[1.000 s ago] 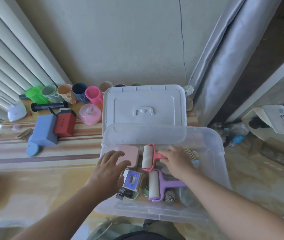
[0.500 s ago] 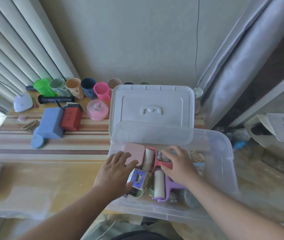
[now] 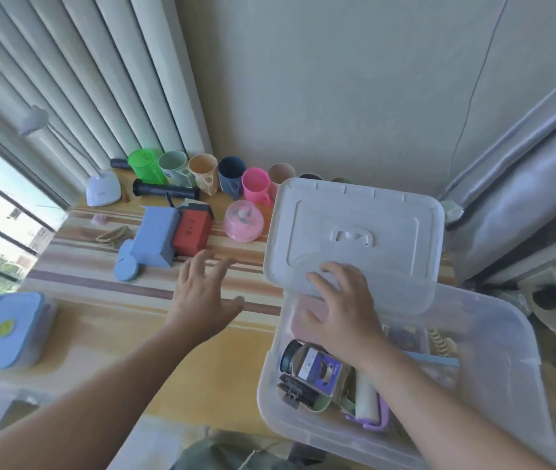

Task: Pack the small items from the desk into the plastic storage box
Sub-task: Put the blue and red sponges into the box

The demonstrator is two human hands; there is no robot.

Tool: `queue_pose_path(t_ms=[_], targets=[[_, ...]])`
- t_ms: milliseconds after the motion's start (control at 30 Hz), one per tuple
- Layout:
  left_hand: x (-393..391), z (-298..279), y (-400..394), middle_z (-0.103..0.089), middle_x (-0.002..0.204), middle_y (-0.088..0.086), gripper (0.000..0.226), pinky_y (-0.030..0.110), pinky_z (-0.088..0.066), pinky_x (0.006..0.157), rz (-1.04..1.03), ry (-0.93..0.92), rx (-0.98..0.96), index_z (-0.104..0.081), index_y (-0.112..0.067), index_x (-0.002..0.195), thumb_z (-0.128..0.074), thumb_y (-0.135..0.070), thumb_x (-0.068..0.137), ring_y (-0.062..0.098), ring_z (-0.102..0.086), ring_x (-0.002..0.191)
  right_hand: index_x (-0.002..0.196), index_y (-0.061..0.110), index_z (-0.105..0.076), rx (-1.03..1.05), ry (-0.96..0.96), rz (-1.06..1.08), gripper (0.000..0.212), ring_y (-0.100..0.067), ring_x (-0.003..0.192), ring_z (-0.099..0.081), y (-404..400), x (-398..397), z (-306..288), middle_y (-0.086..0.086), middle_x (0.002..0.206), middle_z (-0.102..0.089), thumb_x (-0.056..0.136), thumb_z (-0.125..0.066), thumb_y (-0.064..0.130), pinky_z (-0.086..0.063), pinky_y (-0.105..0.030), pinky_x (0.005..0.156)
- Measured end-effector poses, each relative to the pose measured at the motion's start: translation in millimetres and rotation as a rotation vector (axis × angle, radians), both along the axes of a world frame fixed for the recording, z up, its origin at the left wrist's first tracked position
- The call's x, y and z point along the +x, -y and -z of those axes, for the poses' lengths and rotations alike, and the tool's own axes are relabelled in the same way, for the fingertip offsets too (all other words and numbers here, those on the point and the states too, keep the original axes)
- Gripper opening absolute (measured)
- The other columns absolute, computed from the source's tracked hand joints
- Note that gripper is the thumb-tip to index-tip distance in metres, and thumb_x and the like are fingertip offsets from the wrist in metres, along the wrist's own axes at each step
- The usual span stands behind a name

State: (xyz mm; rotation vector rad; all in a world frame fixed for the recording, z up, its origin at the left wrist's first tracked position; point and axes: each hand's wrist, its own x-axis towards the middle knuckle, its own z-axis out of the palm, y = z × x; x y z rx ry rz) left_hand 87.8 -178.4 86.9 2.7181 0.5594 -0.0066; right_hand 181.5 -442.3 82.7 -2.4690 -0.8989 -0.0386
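The clear plastic storage box [image 3: 507,378] sits at the right, off the desk edge, holding a purple-labelled carton [image 3: 320,369], a black clip [image 3: 295,393], a purple lint roller [image 3: 368,401] and a pink pad [image 3: 303,313]. Its white lid [image 3: 354,232] lies on the desk behind it. My right hand [image 3: 344,310] hovers over the box's far rim with fingers spread, holding nothing. My left hand [image 3: 202,296] is out over the desk, open and empty, fingers pointing at a blue block [image 3: 156,237] and a red box [image 3: 191,230].
A row of coloured cups [image 3: 202,174] lines the back wall, with a pink round container [image 3: 244,220], a black tube [image 3: 166,189], a white lamp base [image 3: 103,191] and a blue disc [image 3: 126,269]. A light-blue lidded box [image 3: 5,330] sits near left. Curtains hang on both sides.
My left hand has left the box and moved left and forward over the desk. My right hand let go of the pink roller and rose to the box's far rim. The view swung left.
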Motion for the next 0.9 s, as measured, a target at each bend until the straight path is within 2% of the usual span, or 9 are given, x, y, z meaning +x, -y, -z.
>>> queue_pose_path(t_ms=[167, 233, 367, 467, 533, 633, 700, 767, 900], targets=[[-15.9, 27.0, -100.8, -0.021, 0.151, 0.005, 0.081, 0.052, -0.032, 0.114, -0.15, -0.139, -0.027, -0.033, -0.041, 0.145, -0.071, -0.046, 0.074, 0.035, -0.025, 0.138, 0.127, 0.019, -0.066, 0.01, -0.018, -0.055, 0.05, -0.035, 0.125, -0.048, -113.3, 0.0, -5.9, -0.005, 0.133, -0.052, 0.081, -0.061, 0.038, -0.049, -0.051, 0.098], [-18.4, 39.4, -139.0, -0.018, 0.153, 0.007, 0.082, 0.053, -0.033, 0.113, -0.182, -0.165, -0.035, -0.033, -0.04, 0.145, -0.071, -0.045, 0.073, 0.037, -0.023, 0.139, 0.129, 0.022, -0.065, -0.031, -0.044, -0.075, 0.052, -0.032, 0.125, -0.046, -160.6, 0.7, -1.4, -0.004, 0.134, -0.051, 0.079, -0.067, 0.036, -0.05, -0.049, 0.098], [-5.8, 60.4, -205.9, -0.01, 0.156, 0.01, 0.087, 0.051, -0.034, 0.112, -0.264, -0.186, -0.067, -0.024, -0.042, 0.148, -0.071, -0.047, 0.075, 0.039, -0.019, 0.142, 0.139, 0.025, -0.058, -0.19, -0.189, -0.078, 0.057, -0.031, 0.132, -0.04, -251.3, 12.0, 18.1, -0.003, 0.141, -0.047, 0.085, -0.07, 0.038, -0.043, -0.048, 0.108], [17.5, 75.3, -240.3, -0.011, 0.156, 0.012, 0.092, 0.049, -0.028, 0.115, -0.306, -0.156, -0.125, -0.015, -0.042, 0.151, -0.068, -0.049, 0.075, 0.039, -0.019, 0.141, 0.141, 0.026, -0.055, -0.291, -0.254, -0.036, 0.056, -0.03, 0.129, -0.041, -304.9, 30.2, 37.0, -0.002, 0.141, -0.044, 0.088, -0.067, 0.038, -0.047, -0.045, 0.097], [37.9, 83.7, -254.8, -0.011, 0.157, 0.014, 0.098, 0.048, -0.027, 0.115, -0.306, -0.163, -0.137, -0.009, -0.041, 0.154, -0.068, -0.058, 0.077, 0.038, -0.02, 0.141, 0.142, 0.028, -0.051, -0.367, -0.28, -0.003, 0.054, -0.029, 0.128, -0.04, -332.2, 45.9, 50.4, 0.0, 0.142, -0.042, 0.091, -0.064, 0.038, -0.049, -0.041, 0.088], [69.0, 96.3, -268.9, -0.018, 0.154, 0.017, 0.11, 0.048, -0.025, 0.115, -0.276, -0.224, -0.104, 0.003, -0.041, 0.156, -0.065, -0.07, 0.075, 0.041, -0.024, 0.139, 0.143, 0.027, -0.049, -0.429, -0.315, 0.06, 0.053, -0.032, 0.125, -0.042, -364.1, 67.5, 68.7, -0.002, 0.141, -0.041, 0.093, -0.061, 0.039, -0.052, -0.046, 0.088], [84.1, 104.3, -275.9, -0.026, 0.15, 0.017, 0.117, 0.047, -0.03, 0.112, -0.26, -0.267, -0.108, 0.01, -0.041, 0.156, -0.066, -0.071, 0.073, 0.04, -0.031, 0.134, 0.142, 0.024, -0.048, -0.439, -0.365, 0.137, 0.052, -0.036, 0.121, -0.046, -383.5, 79.9, 80.1, -0.007, 0.138, -0.043, 0.094, -0.06, 0.041, -0.052, -0.048, 0.087], [91.3, 112.1, -279.5, -0.031, 0.147, 0.014, 0.12, 0.044, -0.033, 0.108, -0.236, -0.295, -0.145, 0.015, -0.04, 0.156, -0.068, -0.066, 0.074, 0.037, -0.037, 0.126, 0.147, 0.022, -0.041, -0.422, -0.451, 0.228, 0.06, -0.041, 0.121, -0.049, -401.2, 89.1, 91.0, -0.014, 0.139, -0.042, 0.095, -0.06, 0.045, -0.049, -0.049, 0.089], [90.5, 122.9, -275.7, -0.033, 0.139, 0.016, 0.121, 0.045, -0.04, 0.102, -0.204, -0.296, -0.144, 0.023, -0.04, 0.153, -0.064, -0.061, 0.071, 0.038, -0.038, 0.122, 0.16, 0.03, -0.014, -0.402, -0.565, 0.302, 0.098, -0.042, 0.131, -0.048, -423.7, 95.2, 109.4, -0.017, 0.153, -0.031, 0.084, -0.071, 0.053, -0.049, -0.047, 0.095]])
